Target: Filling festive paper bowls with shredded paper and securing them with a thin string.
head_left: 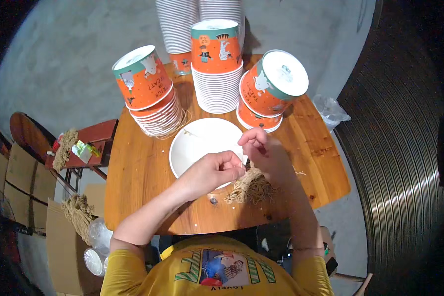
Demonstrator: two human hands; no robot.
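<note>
White bucket [200, 148] points mouth-up, axis roughly upright.

Lettering is showing on the left orange bucket [144, 79], the right orange bucket [269, 85] and the yellow shirt [219, 269]; a barcode [285, 69] is marking the right bucket's base [287, 81].

Smooth matt white paper bucket [202, 140], rough fibrous tan twine [253, 190], glossy wood tabletop [325, 172], smooth printed paper on orange buckets [216, 56], metallic sheen on ribbed dark sheeting [404, 133], crinkled clear plastic bag [332, 109], matt brown cardboard [61, 246], yellow cloth shirt [128, 271]
</note>
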